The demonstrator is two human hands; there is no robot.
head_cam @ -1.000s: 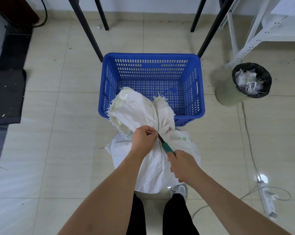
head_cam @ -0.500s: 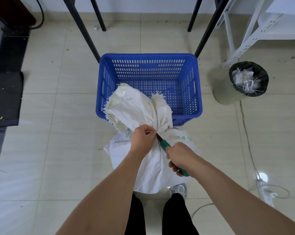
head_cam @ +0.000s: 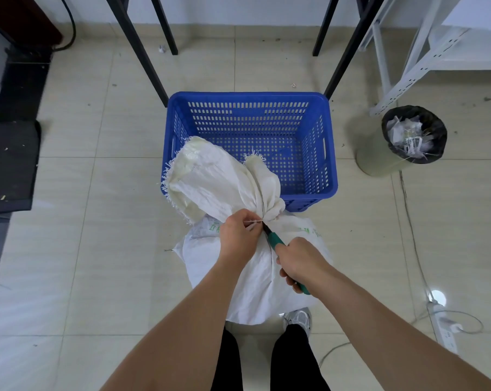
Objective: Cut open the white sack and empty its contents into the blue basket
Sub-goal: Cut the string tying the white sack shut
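Two bare hands work at the tied neck of the white sack [head_cam: 255, 266], which stands on the tiled floor [head_cam: 103, 249] between the person's legs and the blue basket [head_cam: 330, 176]. Left hand [head_cam: 240, 235]: grip closed, fingers pinched on the thin white string [head_cam: 252, 222] that binds the neck, with a short length of it drawn taut toward the knot. Right hand [head_cam: 300, 262]: grip wrapped tight around the green handle of a knife [head_cam: 275, 242]; the handle's butt shows below the fist, and the dark blade points up and to the left, its tip at the tie point just beside the left fingertips. Whether the blade has entered the string cannot be told. Above the tie, the sack's frayed, gathered top fans out and drapes over the basket's near rim and near-left corner, with loose threads along its edge. Faint green print marks the sack body on either side of the neck. Basket: perforated walls and base, upright on the floor, touching the sack's top; no contents visible in the exposed part of its interior. One grey sneaker [head_cam: 299, 320] shows beneath the sack's lower right edge. To the right, well apart from the basket, stands a round bin [head_cam: 385, 162] lined in black and holding white scraps. A white power strip [head_cam: 444, 328] lies on the floor at lower right.
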